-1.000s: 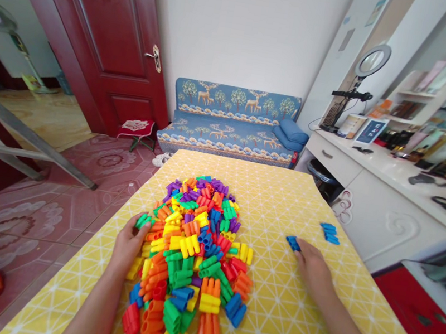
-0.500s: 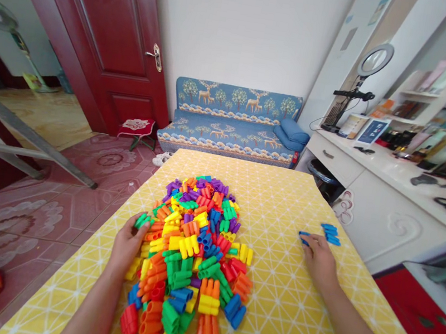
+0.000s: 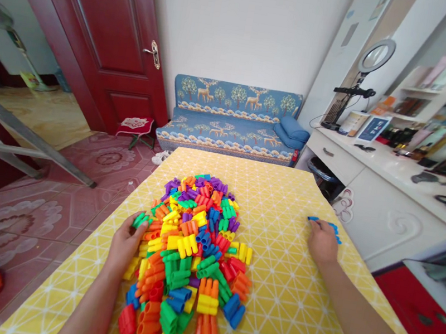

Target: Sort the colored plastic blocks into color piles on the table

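Note:
A large heap of colourful plastic building blocks (image 3: 187, 246), shaped like joined tubes, covers the left half of the table. At the heap's left edge my left hand (image 3: 126, 239) is closed around a green block (image 3: 140, 220). Far over on the right side, my right hand (image 3: 323, 244) pinches a blue block (image 3: 312, 219) between thumb and fingers, close to the tabletop. Just beyond its knuckles lie more blue blocks (image 3: 337, 234), partly hidden by the hand.
A yellow patterned cloth (image 3: 269, 304) covers the table. Beyond its far edge stands a blue sofa (image 3: 229, 128). To the right is a white dressing table (image 3: 401, 167) with bottles and a ring light (image 3: 376, 57); a red stool (image 3: 135, 126) stands by the door.
My right hand has moved slightly away from me with the blue block, and now covers part of the other blue blocks. My left hand has stayed nearly in place.

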Available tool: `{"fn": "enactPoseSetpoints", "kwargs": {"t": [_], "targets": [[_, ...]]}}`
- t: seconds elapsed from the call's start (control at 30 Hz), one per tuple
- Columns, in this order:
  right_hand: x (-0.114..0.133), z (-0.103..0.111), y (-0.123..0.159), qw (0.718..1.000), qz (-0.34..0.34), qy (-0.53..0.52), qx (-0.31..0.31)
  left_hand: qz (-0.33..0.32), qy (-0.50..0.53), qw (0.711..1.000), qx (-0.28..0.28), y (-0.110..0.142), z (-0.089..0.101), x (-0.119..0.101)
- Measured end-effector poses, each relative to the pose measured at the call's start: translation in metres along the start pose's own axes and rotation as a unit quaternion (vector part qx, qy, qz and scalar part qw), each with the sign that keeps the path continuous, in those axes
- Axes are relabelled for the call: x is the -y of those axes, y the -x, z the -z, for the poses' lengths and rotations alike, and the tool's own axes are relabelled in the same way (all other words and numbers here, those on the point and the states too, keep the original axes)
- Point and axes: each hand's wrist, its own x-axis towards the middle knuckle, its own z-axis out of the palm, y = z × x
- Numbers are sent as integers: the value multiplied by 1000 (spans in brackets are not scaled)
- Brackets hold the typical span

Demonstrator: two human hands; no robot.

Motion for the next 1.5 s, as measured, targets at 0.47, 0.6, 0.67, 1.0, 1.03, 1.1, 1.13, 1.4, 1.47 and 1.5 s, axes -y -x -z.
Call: {"fn": "enactPoseSetpoints", "kwargs": {"t": [0.47,0.6,0.67,1.0,1.03,1.1,1.13,1.4,1.47,1.5], "targets": [[152,53,61,944,134,-301,-3,-3,-3,1000,-2,2,-1,-3],[218,88,76,901,179,-388,77,-6,5,1000,2,2,-2,-3],[236,98,75,896,207,-378,112,-6,4,1000,2,1,-2,-3],[246,103,70,884,96,-452,72,1,22,1000,5,0,-1,1],[241,102,69,877,75,-471,61,3,21,1000,4,0,-1,0],[224,97,66,868,26,-495,43,6,15,1000,3,1,-2,-2],[212,92,64,865,-6,-500,37,7,15,1000,2,2,-2,-4],[79,50,54,932,-151,-329,7,8,8,1000,0,3,-2,-5],[63,50,55,949,-119,-290,-30,11,13,1000,3,2,-2,-4],[60,51,55,954,-98,-279,-41,11,14,1000,3,2,-1,-4]]}}
